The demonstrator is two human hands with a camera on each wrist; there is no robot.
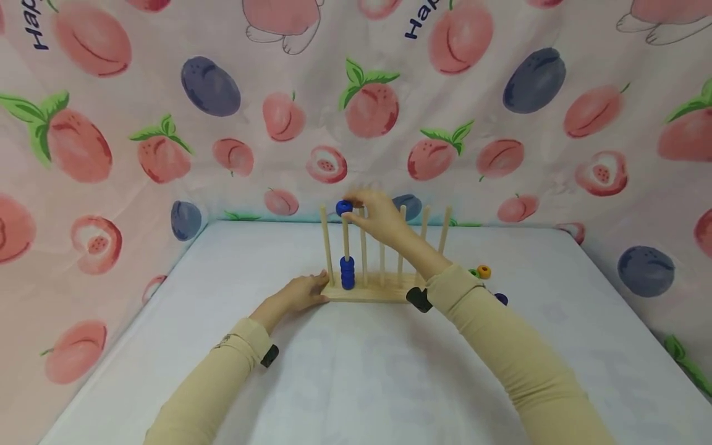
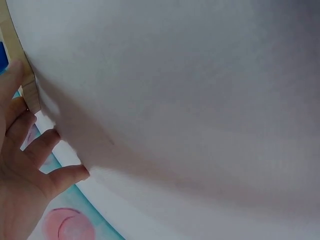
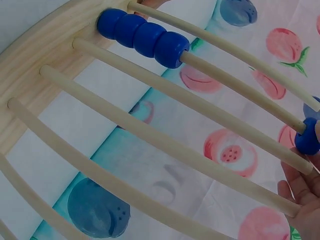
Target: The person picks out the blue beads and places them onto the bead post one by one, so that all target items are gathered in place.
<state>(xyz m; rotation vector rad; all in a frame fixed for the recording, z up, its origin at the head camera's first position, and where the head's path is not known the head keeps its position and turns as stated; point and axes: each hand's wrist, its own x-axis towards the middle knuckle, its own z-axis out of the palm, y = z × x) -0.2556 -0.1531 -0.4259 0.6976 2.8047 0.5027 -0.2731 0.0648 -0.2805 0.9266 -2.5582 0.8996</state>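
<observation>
A wooden peg rack stands upright on the white table, its base (image 1: 367, 296) carrying a row of thin pegs. At the base's left end, my left hand (image 1: 300, 293) holds the corner between thumb and fingers, the other fingers spread behind. My right hand (image 1: 382, 217) pinches a blue bead (image 1: 344, 207) at the top of the second peg from the left. In the right wrist view the peg's tip meets this bead (image 3: 307, 138). Several blue beads (image 3: 144, 38) are stacked at the foot of that same peg. The other visible pegs are bare.
Right of the rack, partly behind the right forearm, lie an orange bead (image 1: 484, 272), a green bead (image 1: 473, 272) and a dark blue bead (image 1: 501, 299). A fruit-printed cloth (image 1: 328, 111) hangs behind the table.
</observation>
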